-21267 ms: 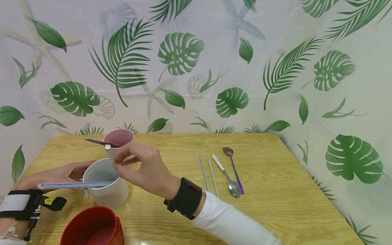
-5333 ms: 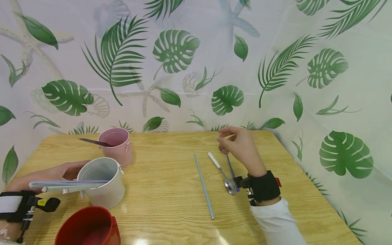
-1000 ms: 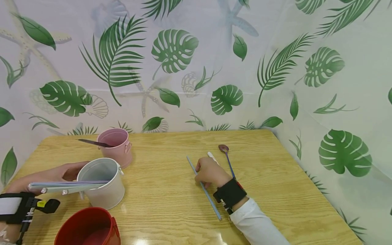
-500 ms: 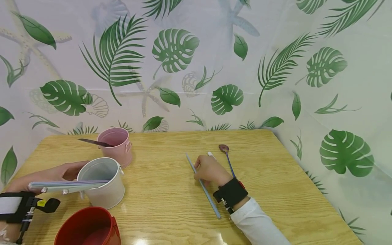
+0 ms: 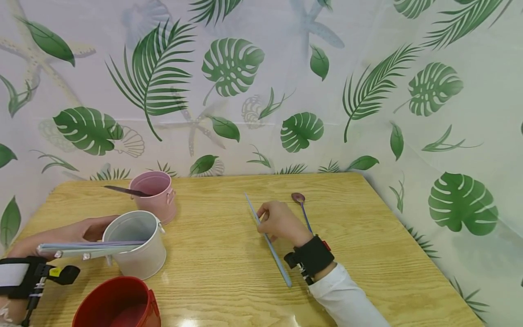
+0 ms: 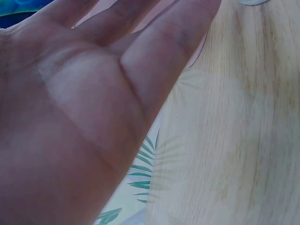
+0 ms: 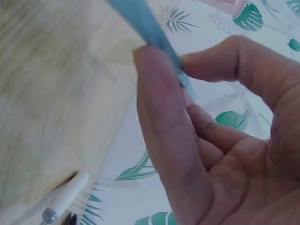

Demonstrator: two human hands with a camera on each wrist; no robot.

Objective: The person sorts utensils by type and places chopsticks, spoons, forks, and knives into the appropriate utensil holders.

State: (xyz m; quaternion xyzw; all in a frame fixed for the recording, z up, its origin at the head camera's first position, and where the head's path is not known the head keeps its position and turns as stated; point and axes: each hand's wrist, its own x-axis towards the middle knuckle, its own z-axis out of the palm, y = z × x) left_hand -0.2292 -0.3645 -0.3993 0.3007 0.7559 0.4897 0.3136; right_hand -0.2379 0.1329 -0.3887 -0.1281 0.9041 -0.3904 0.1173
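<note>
In the head view, my right hand (image 5: 279,222) pinches a light blue chopstick (image 5: 270,247) between thumb and fingers near its middle. Its thin end points away from me, and its thick end slants towards me. The right wrist view shows the fingertips meeting on the chopstick (image 7: 150,28). At the left, my left hand (image 5: 75,231) holds the side of a white bucket (image 5: 143,259), its thumb partly hidden behind sticks. Several blue, lilac and green chopsticks (image 5: 94,247) lean out over that bucket's left rim, some with jewelled ends. The left wrist view shows the palm (image 6: 79,103).
A pink bucket (image 5: 163,206) with a dark blade-like piece (image 5: 122,189) stands behind the white one. Nearest me is a red bucket (image 5: 153,313). A purple spoon (image 5: 303,209) lies right of my right hand. A white-handled spoon (image 7: 68,194) appears in the right wrist view.
The green chopstick has gone from the table into the white bucket. My right hand has moved from the purple spoon to the blue chopstick, which has shifted away from me and left.
</note>
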